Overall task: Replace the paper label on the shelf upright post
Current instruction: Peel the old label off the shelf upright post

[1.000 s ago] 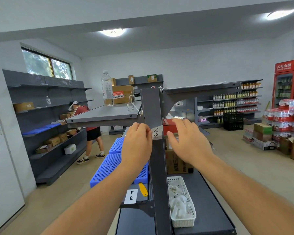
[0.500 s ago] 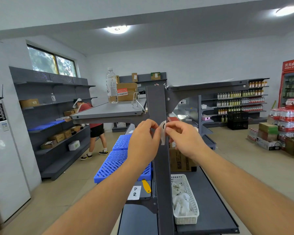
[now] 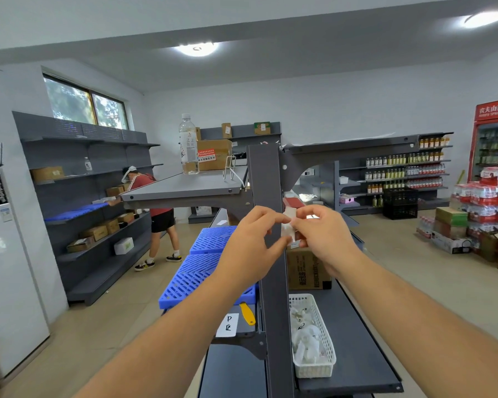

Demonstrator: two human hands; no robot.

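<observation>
White and creased, the paper label (image 3: 288, 225) is pinched between the fingertips of the left hand (image 3: 253, 245) and right hand (image 3: 325, 239), just in front of the grey upright post (image 3: 266, 179); its writing is hidden by folds and fingers.

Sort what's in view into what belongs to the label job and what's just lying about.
Job: paper label, pinched by left hand and right hand; upright post; spare label.

Lying about: water bottle; blue crates; white basket; cardboard box.
</observation>
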